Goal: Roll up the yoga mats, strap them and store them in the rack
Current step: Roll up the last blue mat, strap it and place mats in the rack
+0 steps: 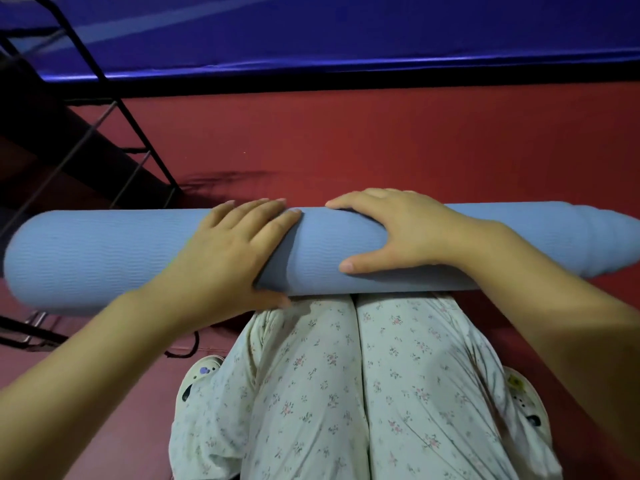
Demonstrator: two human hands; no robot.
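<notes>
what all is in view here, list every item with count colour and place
yoga mat: one, light blue, rolled up, lying crosswise on the floor in front of the knees
floor padding: one, red, under the mat and the person
far mat: one, dark blue, along the top beyond a black strip
rack: one, black metal, upper left
cord: one, black, on the floor left of the legs, possibly a strap
shoes: two, white with charms, one either side of the legs
trousers: one pair, white with small flowers, bottom centre
hands: two, left hand lies over the roll with fingers spread, right hand curls over the top with the thumb on the near side
</notes>
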